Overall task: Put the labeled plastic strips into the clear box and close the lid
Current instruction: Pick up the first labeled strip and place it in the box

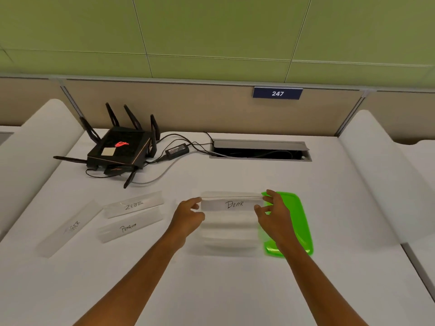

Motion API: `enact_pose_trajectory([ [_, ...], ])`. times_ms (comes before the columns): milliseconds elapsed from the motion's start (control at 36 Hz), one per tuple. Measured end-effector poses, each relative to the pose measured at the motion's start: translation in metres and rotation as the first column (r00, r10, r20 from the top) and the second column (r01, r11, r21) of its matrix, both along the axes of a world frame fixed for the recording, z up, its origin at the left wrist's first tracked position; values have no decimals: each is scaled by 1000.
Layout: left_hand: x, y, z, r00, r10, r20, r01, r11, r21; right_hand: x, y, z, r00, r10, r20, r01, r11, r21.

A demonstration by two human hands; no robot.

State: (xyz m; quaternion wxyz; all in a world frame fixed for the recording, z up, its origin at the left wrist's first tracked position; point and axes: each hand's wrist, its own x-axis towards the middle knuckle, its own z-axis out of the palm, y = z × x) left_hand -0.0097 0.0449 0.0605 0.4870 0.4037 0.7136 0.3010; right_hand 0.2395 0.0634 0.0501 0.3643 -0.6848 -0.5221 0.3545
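Labeled plastic strip marked "BEAR" [233, 204] is held level over the far edge of the clear box [229, 234], which sits open on the white counter [211, 285] near the middle of the view. Left hand [188, 215] pinches the strip's left end between thumb and fingers, and right hand [273, 211] pinches its right end the same way; each grip is closed on the strip, both forearms reaching forward from the near edge. Just right of the box, partly under the right hand, lies a green lid [296, 222], flat on the counter. To the left, apart from the box, three more strips lie on the counter: "ZEBRA" [134, 204], "PENGUIN" [129, 228] and one with a blurred label [70, 228]. Farther back left stands a black router [120, 149] with cables, and a cable hatch [259, 150] behind the box.
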Motion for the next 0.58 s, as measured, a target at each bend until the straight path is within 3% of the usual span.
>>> enact_pose_trajectory([
  [250,1,19,0,997,-41,67,54,978,-203,3,11,-11,999,14,-53,-22,989,-145],
  [583,7,35,6,982,-130,140,162,953,-254,-3,23,-13,991,133,2,-126,946,-300],
])
